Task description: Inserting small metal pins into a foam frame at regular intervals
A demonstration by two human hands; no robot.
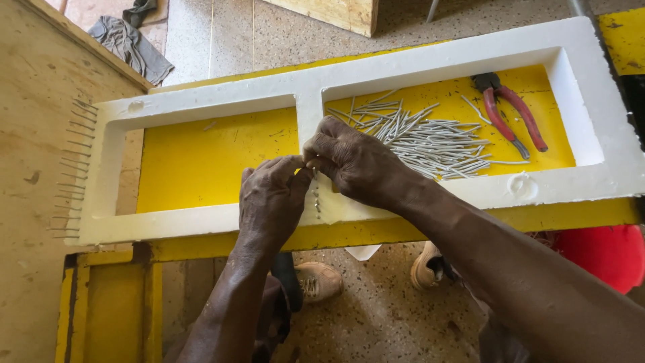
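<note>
Left hand (272,198) and right hand (353,161) meeting over centre bar of white rectangular foam frame (201,104) on yellow metal bench (201,165). Fingertips pinched narrow around thin grey wire pin (316,196), steadying it upright against foam. Loose pile of matching grey wire pins (430,141) and red-handled pliers (508,113) inside right opening, close for reach.

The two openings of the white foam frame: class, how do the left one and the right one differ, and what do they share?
The right opening holds a heap of grey metal pins and red-handled pliers; the left opening holds nothing. The right opening looks longer than the left one. Both are rectangular, show the same yellow surface beneath, and meet at the middle bar of the white foam frame, where both hands work.
</note>
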